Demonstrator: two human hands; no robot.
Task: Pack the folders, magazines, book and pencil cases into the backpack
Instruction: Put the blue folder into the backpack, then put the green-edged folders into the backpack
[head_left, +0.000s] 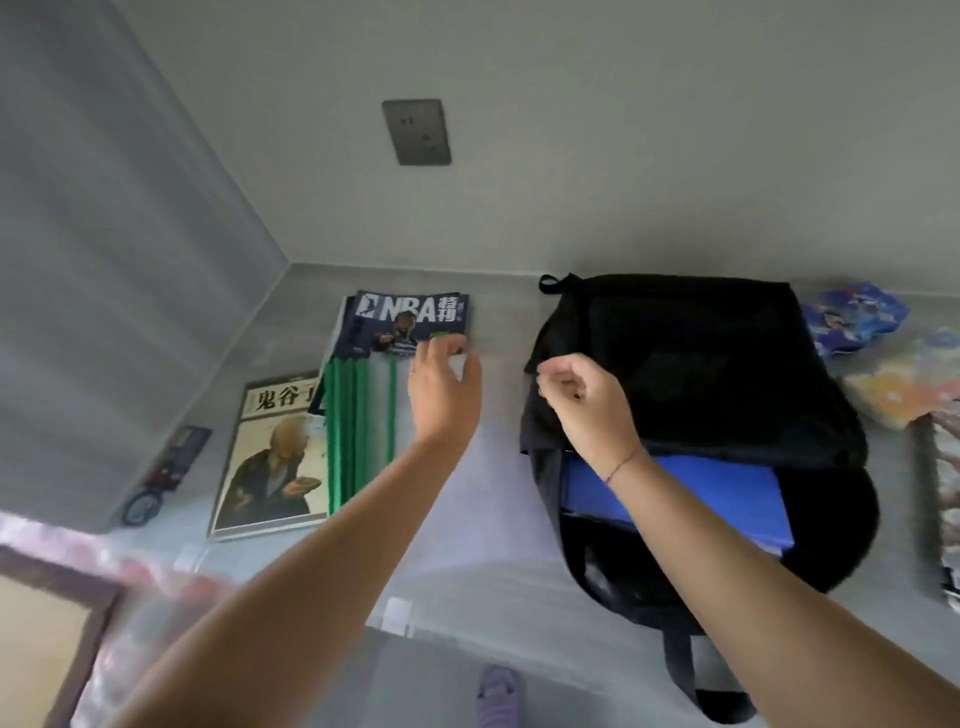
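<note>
A black backpack (701, 364) lies open on the grey desk with a blue folder (717, 493) inside its mouth. My right hand (587, 400) pinches the backpack's upper flap at its left edge. My left hand (441, 389) grips the top edge of a clear folder (467, 499) that lies between the backpack and a stack of green-spined folders (353, 426). An NBA magazine (410, 312) lies at the far end of that stack. A book (270, 457) with a seated figure on its cover lies further left. Two patterned pencil cases (852, 317) (898, 384) lie right of the backpack.
Another magazine (943, 493) lies at the right edge. The desk meets walls at the back and left, with a socket (415, 132) on the back wall. A small dark object (156, 478) sits by the left wall. Blurred pink plastic (156, 597) lies at lower left.
</note>
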